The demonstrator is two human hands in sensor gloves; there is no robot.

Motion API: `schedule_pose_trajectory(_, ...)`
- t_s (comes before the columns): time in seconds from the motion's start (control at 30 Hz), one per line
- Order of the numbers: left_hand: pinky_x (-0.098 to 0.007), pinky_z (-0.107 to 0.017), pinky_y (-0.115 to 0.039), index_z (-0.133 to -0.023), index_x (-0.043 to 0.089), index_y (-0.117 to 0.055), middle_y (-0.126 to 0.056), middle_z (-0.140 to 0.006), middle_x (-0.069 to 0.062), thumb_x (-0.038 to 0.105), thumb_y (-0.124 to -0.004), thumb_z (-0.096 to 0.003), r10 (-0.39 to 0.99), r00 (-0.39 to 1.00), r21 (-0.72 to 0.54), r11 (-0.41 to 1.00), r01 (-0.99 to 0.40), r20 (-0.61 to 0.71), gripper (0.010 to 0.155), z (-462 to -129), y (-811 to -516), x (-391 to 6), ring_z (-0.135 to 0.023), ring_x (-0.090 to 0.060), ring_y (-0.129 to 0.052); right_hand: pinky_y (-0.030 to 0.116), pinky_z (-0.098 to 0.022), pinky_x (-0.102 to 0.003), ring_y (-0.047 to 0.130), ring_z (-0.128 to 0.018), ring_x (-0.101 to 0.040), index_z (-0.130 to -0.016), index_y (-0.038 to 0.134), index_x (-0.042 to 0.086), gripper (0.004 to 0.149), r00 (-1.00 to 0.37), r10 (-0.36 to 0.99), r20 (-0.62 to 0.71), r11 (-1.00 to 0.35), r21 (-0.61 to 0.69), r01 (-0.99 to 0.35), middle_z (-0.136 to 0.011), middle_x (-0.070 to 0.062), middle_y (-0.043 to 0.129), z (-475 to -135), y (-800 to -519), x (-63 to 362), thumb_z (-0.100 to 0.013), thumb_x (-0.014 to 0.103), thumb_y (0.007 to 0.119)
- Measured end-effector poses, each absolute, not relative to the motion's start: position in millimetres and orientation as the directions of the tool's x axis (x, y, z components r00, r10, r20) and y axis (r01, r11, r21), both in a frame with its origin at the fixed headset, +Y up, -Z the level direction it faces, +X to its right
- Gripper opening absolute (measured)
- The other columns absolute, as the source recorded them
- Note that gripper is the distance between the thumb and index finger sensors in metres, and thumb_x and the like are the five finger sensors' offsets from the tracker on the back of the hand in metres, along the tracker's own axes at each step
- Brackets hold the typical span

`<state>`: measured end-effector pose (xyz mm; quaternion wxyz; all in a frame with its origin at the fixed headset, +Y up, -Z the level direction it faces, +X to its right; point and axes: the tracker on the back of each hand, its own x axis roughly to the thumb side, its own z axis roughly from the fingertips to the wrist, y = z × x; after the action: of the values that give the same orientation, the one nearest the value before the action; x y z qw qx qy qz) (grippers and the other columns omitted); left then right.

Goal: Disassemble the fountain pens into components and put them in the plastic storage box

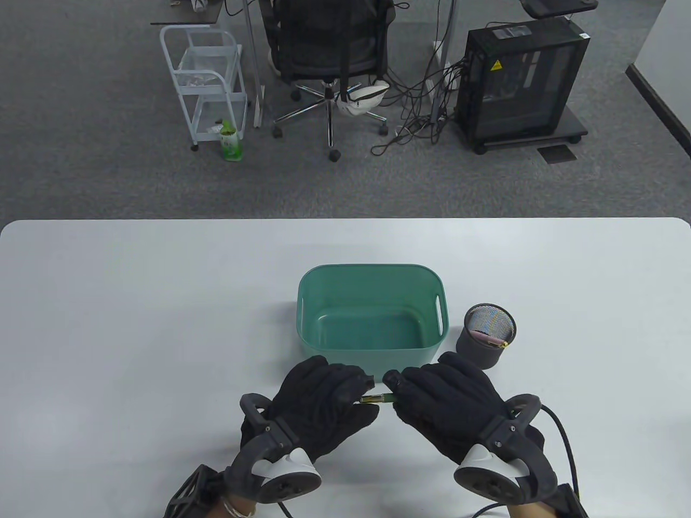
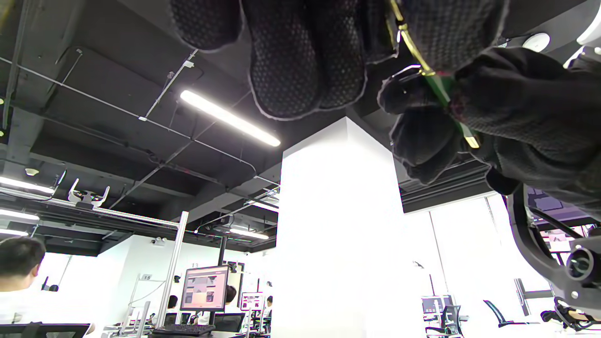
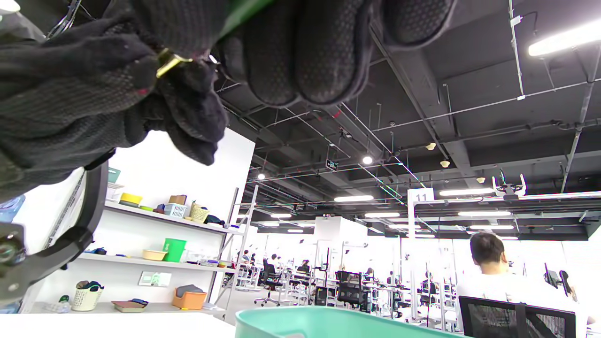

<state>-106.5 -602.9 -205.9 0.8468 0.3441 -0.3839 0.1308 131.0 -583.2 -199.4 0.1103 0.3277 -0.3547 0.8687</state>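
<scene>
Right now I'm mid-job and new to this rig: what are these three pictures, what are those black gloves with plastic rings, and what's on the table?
No robot here: these are a person's two hands in black sensor gloves, each with a tracker strapped to its back.

The table view looks down at the white table. The other two come from cameras on the wrists, tilted up, so you mostly see ceiling and fingers.

The left hand and the right hand both grip one green fountain pen with gold trim, one at each end, just in front of the teal storage box, which looks empty. Right of the box stands a dark mesh pen cup with something pink inside.

The left wrist view shows the pen between both gloves.
</scene>
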Motion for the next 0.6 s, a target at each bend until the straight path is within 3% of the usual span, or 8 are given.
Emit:
schedule_pose_trajectory(0.33,-0.048,-0.072,-0.069,-0.092,0.016,-0.078,-0.096,-0.082,-0.002,0.049,-0.07,-0.0648,-0.039,0.652,0.46,0.741,-0.49,0.757,0.044,-206.2,-602.5,-105.8,-0.068,-0.018,-0.099,0.067,-0.072,-0.046,0.092,-0.074,-0.012,-0.093,0.085,0.033,0.044,-0.762,-0.046,0.646,-0.726,-0.545,-0.418,-0.085,0.01,0.091,-199.7,-583.6,130.6,-0.054,0.049,0.074)
schedule_pose_trajectory(0.6,-0.046,-0.066,-0.075,-0.081,0.014,-0.088,-0.104,-0.066,0.0,0.05,-0.06,-0.0663,-0.016,0.628,0.43,0.742,-0.514,0.778,0.048,-208.6,-603.2,-106.8,-0.053,-0.017,-0.104,0.067,-0.072,-0.046,0.092,-0.074,-0.012,-0.093,0.085,0.034,0.044,-0.757,-0.046,0.651,-0.726,-0.542,-0.422,-0.086,0.01,0.091,-199.2,-583.8,130.1,-0.054,0.049,0.073)
